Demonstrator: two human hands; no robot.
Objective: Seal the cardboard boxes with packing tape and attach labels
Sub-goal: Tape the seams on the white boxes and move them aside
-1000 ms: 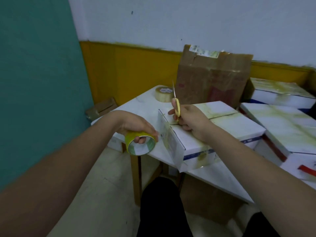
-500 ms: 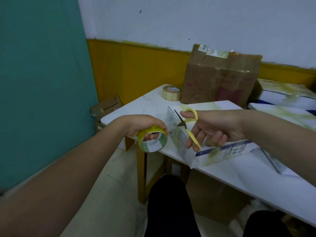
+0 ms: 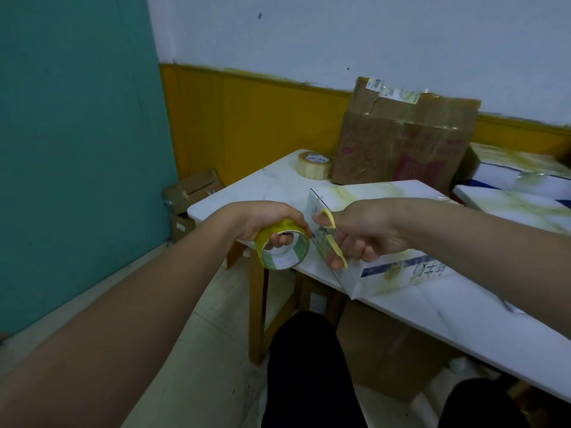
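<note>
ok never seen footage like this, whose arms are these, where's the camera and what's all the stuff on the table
There is no machine here. The arms belong to a person wearing a wide-angle camera on the head, so you look forward and down at their own hands. The left hand holds a yellow tape roll in its grip, fingers through the core. The right hand holds yellow-handled scissors at the end of a white box. That box lies on a white table, with a second, clear tape roll and a brown cardboard box farther back. More white boxes lie to the right.
</note>
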